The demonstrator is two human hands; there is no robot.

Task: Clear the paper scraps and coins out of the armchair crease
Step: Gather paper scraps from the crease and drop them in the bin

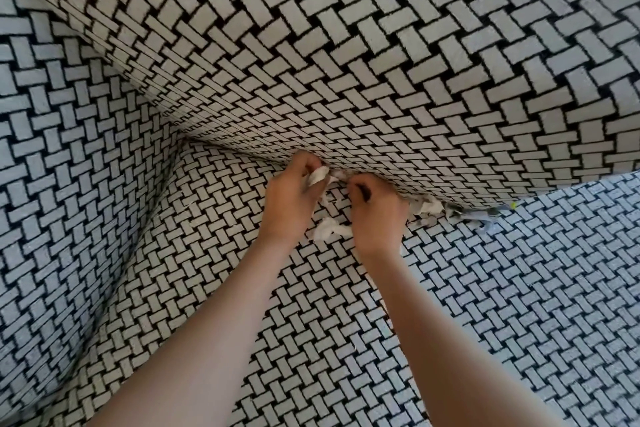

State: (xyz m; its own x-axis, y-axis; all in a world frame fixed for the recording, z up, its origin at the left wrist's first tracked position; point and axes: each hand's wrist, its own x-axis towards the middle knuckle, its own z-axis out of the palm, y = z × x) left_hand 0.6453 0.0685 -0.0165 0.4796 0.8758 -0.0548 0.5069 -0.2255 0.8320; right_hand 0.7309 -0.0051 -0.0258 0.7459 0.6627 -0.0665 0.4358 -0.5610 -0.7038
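Left forearm (214,305) and right forearm (433,308), both bare, extend across the armchair seat (519,288) from its front edge to its back edge, where the crease (242,148) meets the backrest (346,62). Left hand (289,199) sits at the crease near the middle of the back edge, its thumb and fingers clamped on a white paper scrap (318,177). Right hand (377,213) lies just beside it, fingers curled with the tips at the crease; whether they clamp anything cannot be told. A crumpled scrap (329,230) lies on the seat between the two wrists. Further white scraps (429,208) are lodged in the crease just beside the right hand, toward the seat's right edge. Greyish scraps (485,218) continue along the crease beyond them. Seat, backrest and the chair's left arm (69,184) carry one black-and-white woven pattern.
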